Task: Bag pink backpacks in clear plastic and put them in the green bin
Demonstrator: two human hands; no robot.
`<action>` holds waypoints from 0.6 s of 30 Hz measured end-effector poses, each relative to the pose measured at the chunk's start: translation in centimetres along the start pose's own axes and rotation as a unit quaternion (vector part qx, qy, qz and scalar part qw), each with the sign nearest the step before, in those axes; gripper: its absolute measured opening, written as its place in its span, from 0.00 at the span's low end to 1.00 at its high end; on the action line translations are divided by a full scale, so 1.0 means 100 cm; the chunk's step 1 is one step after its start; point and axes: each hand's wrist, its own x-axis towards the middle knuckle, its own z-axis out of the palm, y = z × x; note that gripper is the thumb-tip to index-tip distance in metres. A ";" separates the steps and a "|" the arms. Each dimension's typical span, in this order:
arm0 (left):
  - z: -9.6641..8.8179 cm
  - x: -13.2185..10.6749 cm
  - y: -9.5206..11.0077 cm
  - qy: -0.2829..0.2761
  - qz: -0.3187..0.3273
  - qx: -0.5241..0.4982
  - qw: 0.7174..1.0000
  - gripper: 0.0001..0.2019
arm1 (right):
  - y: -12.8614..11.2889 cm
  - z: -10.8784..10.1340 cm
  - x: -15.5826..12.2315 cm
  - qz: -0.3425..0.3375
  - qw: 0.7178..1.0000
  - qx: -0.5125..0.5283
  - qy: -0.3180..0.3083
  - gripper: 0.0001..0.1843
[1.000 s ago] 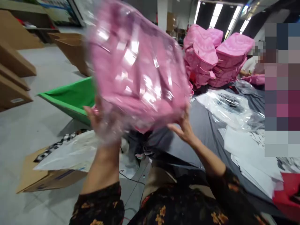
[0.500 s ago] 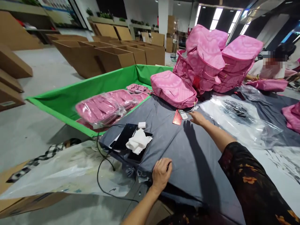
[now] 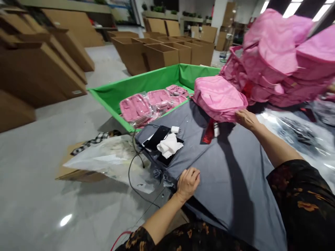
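Pink backpack (image 3: 218, 96): R hand (image 3: 246, 119) gripped corner; L hand (image 3: 188, 182) loosely fisted, seemingly empty. Bagged pcs (image 3: 136, 107) done, unbagged stack (image 3: 273, 57) prob. remained.

Before me I have a tabletop (image 3: 206, 167) under creased grey cloth, with a long dark shadow falling across it. To my left the grey floor (image 3: 60, 198) spreads out, smooth and shiny, and a bright spot of light glints on it low down. Brown cardboard (image 3: 39, 76) leans in slanting rows at my far left, a little blurred. Ahead of me, open boxes (image 3: 163, 55) stand packed together on the floor. Past them I see a ledge (image 3: 162, 15) topped with green plants (image 3: 160, 8), a pale pillar (image 3: 220, 15), and, at upper right, bright windows (image 3: 293, 8) between dark strips.
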 end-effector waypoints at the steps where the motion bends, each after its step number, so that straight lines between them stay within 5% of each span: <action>1: -0.002 0.000 0.000 0.001 0.002 -0.021 1.000 0.10 | -0.005 -0.016 -0.013 -0.007 1.000 0.010 0.023 0.12; 5: -0.029 0.006 0.009 0.127 0.056 -0.133 0.981 0.12 | -0.036 -0.057 -0.100 -0.060 0.988 0.088 0.114 0.06; 8: -0.064 0.015 0.031 0.207 0.135 -0.142 0.959 0.19 | -0.083 -0.055 -0.193 -0.109 0.972 0.164 0.126 0.07; 12: -0.088 0.020 0.060 0.078 0.264 -0.077 0.958 0.36 | -0.176 -0.030 -0.318 -0.090 0.968 0.190 0.137 0.10; 15: -0.077 0.011 0.062 -0.052 0.368 -0.019 0.928 0.37 | -0.248 -0.012 -0.383 -0.048 0.974 0.171 0.144 0.10; 18: -0.060 0.001 0.048 -0.079 0.456 0.004 0.887 0.33 | -0.301 -0.001 -0.415 -0.006 0.973 0.173 0.155 0.12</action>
